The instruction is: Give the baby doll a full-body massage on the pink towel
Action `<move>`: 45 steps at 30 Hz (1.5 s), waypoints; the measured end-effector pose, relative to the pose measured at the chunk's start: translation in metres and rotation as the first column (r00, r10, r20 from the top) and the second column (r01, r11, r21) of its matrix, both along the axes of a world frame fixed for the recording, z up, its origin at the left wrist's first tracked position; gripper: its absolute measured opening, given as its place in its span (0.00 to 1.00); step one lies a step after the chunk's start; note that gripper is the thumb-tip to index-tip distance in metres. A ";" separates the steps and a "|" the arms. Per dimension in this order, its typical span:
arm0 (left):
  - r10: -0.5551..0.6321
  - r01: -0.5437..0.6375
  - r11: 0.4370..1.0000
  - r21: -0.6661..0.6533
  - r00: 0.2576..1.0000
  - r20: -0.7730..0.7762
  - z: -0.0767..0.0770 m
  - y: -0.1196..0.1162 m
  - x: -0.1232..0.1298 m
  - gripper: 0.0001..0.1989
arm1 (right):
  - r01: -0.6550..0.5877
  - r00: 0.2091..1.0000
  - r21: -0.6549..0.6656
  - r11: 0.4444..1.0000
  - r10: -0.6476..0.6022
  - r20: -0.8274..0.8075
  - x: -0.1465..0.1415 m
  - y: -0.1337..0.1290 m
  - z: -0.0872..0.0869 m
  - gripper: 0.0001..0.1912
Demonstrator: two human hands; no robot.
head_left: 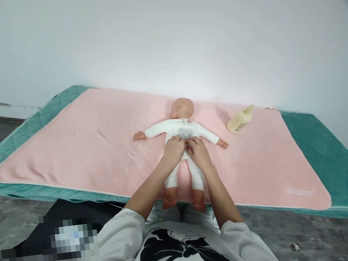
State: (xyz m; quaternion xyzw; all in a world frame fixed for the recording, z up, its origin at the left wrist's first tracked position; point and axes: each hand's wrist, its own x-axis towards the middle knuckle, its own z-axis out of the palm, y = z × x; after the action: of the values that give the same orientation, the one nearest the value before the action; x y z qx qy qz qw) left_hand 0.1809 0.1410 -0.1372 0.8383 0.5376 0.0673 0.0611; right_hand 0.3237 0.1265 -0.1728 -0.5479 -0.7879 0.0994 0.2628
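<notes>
A baby doll (184,123) in a white cloth body lies face down or with its head turned aside on the pink mat (104,134), arms spread and feet toward me. On its lower back or waist rests my left hand (175,148), its fingers curled against the white cloth. Close beside it, my right hand (197,148) is also bent over the doll's middle, fingertips pressed down. What the fingertips may pinch is too small to make out. A pale yellow pump bottle (240,121) lies tilted on the mat to the right of the doll.
The pink mat covers a green padded bed (325,150) set against a white wall (162,34). Below the bed's left front edge is a black object (72,208), partly pixelated. A small scrap (295,247) lies on the grey floor at the right.
</notes>
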 end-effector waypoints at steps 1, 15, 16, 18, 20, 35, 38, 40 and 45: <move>0.004 -0.004 1.000 -0.010 1.000 -0.003 -0.002 0.001 0.000 0.12 | 0.004 1.000 -0.005 1.000 -0.004 0.004 -0.001 0.001 -0.002 0.16; 0.094 -0.094 0.996 -0.011 0.972 0.213 -0.008 0.009 -0.009 0.12 | 0.025 0.990 0.036 0.999 -0.019 -0.140 0.002 0.003 -0.001 0.15; 0.089 -0.097 0.995 0.022 0.966 0.242 -0.009 0.010 -0.010 0.11 | 0.026 0.989 0.048 0.998 -0.018 -0.146 0.002 0.004 0.000 0.16; 0.063 -0.093 0.991 0.093 0.957 0.284 -0.011 0.011 -0.010 0.13 | 0.016 0.989 0.061 0.998 -0.007 -0.147 0.001 0.006 0.001 0.17; 0.033 -0.074 0.989 0.127 0.953 0.301 -0.014 0.013 -0.010 0.17 | 0.002 0.991 0.057 0.998 0.006 -0.131 -0.001 0.009 0.001 0.18; 0.014 -0.028 0.998 0.064 0.975 0.222 -0.022 0.017 -0.007 0.15 | -0.018 0.993 0.015 1.000 0.020 -0.118 -0.003 0.016 -0.014 0.21; 0.026 -0.057 0.992 0.111 0.965 0.259 -0.016 0.021 -0.004 0.15 | -0.009 0.989 0.014 1.000 0.011 -0.146 0.000 0.023 -0.010 0.23; 0.030 -0.072 0.988 0.140 0.959 0.283 -0.013 0.024 0.000 0.16 | 0.005 0.988 0.014 1.000 -0.003 -0.154 0.000 0.029 -0.006 0.27; 0.026 -0.061 0.990 0.126 0.965 0.259 -0.016 0.028 0.005 0.17 | -0.019 0.995 -0.014 1.000 0.018 -0.098 -0.004 0.040 0.001 0.29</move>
State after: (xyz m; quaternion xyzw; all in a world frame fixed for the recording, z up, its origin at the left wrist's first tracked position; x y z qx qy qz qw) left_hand 0.1858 0.1694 -0.1528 0.8127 0.5377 0.2125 0.0727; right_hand 0.3197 0.1660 -0.1721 -0.5370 -0.7783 0.1343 0.2962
